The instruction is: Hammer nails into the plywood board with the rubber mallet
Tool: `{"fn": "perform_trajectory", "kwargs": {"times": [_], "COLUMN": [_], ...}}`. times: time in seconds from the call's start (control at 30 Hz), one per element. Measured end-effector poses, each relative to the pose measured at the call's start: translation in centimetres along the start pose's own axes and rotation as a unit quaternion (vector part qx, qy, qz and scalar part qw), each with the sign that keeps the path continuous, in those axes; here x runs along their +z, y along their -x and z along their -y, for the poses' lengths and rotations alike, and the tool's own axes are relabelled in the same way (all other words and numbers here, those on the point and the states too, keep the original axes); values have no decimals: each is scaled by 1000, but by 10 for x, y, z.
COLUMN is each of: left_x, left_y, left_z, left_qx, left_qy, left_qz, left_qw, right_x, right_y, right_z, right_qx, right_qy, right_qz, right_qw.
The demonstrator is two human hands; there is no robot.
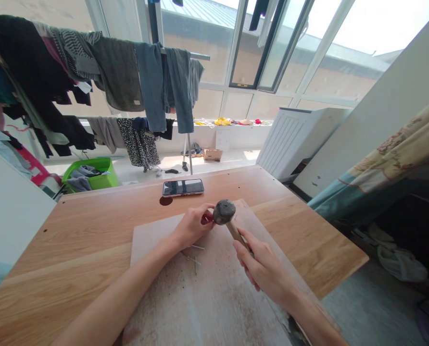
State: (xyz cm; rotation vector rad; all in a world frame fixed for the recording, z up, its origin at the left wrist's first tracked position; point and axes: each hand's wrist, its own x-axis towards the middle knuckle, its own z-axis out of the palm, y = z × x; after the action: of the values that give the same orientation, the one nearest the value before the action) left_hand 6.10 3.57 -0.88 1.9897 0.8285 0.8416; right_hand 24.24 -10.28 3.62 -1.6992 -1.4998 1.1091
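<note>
My right hand (259,262) is wrapped round the wooden handle of a hammer (224,212) with a rounded dark head. The head is raised right beside the fingertips of my left hand (195,225), which are pinched together over the far part of a worn wooden board (200,307). Whatever those fingertips hold is hidden, partly by the hammer head. Several thin nails (195,262) lie loose on the board, just under my left wrist. Small dark holes or marks dot the board's surface around them.
The board rests on a wood-grain table (84,240). A phone (183,187) lies near its far edge, beside a round dark hole (166,201). Beyond are a green basket (92,175) with cloth, hanging clothes (117,72) and a white ribbed cabinet (290,139). A curtain (387,158) hangs at right.
</note>
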Motion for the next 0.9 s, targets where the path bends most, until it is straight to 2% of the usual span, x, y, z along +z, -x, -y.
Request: {"fn": "perform_trajectory", "kwargs": {"times": [0.13, 0.27, 0.33, 0.4, 0.5, 0.73, 0.9], "left_x": [-24, -50, -54, -53, -47, -47, -47], "left_y": [4, 17, 23, 25, 24, 16, 15], "left_z": [-16, -39, -49, -55, -58, -42, -32], "left_qx": [14, -17, -36, -41, -23, -1, 29], "left_qy": [-86, -203, -242, -267, -279, -286, -286], "left_qz": [46, 183, 237, 262, 265, 174, 174], "left_qw": [995, 962, 940, 927, 923, 942, 942], "right_x": [1, -1, -2, -3, -5, -12, -13], "right_y": [0, 1, 2, 4, 8, 14, 14], "right_z": [-3, -4, -4, -4, -3, -6, -7], "right_qx": [0, 0, 0, -2, 2, 17, 24], "right_qy": [-15, -12, -19, -24, -24, -36, -38], "right_qz": [-9, 1, -1, -8, -15, -18, -20], "right_qw": [1000, 1000, 1000, 1000, 1000, 999, 999]}}
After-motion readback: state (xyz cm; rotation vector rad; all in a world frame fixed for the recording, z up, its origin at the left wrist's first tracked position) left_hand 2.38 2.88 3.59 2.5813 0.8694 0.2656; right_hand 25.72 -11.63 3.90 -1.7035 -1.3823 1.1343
